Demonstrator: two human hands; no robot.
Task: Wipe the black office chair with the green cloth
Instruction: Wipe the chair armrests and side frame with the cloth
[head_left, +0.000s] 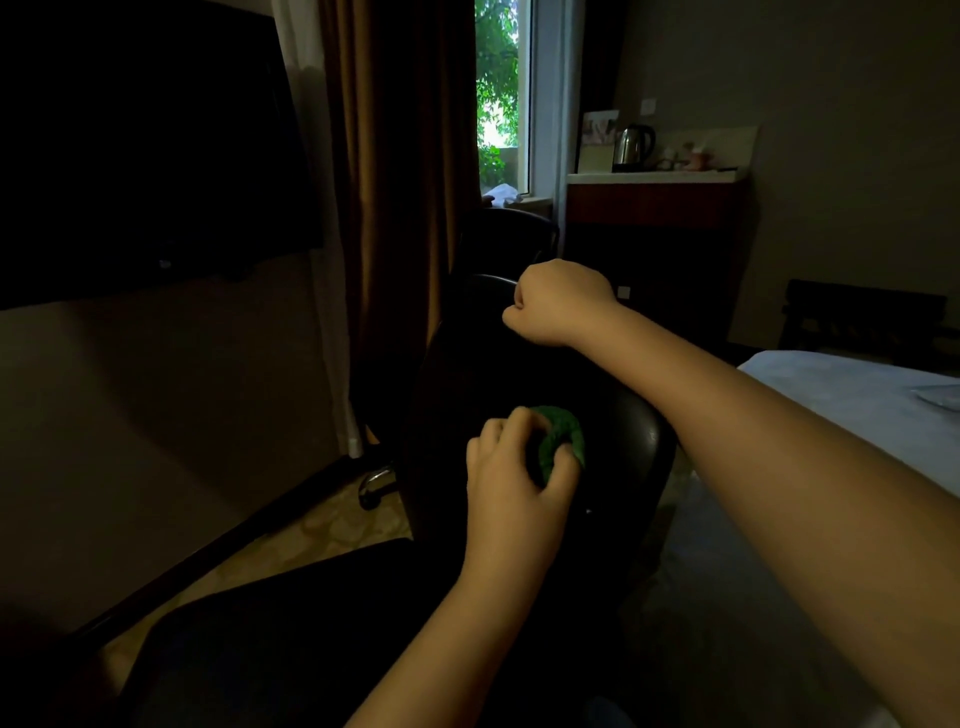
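Our left hand (519, 467) bunches the green cloth (561, 436) against the backrest of the black office chair (639, 441), while our right hand (561, 301) curls tight round its farther dark edge.

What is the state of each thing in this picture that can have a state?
black office chair: upright, steadied by the right hand
green cloth: bunched up, pressed against the chair
left hand: fingers curled round the cloth
right hand: gripping the chair's curved rim
kettle: upright on the counter, lid down
television: screen dark
curtain: partly open
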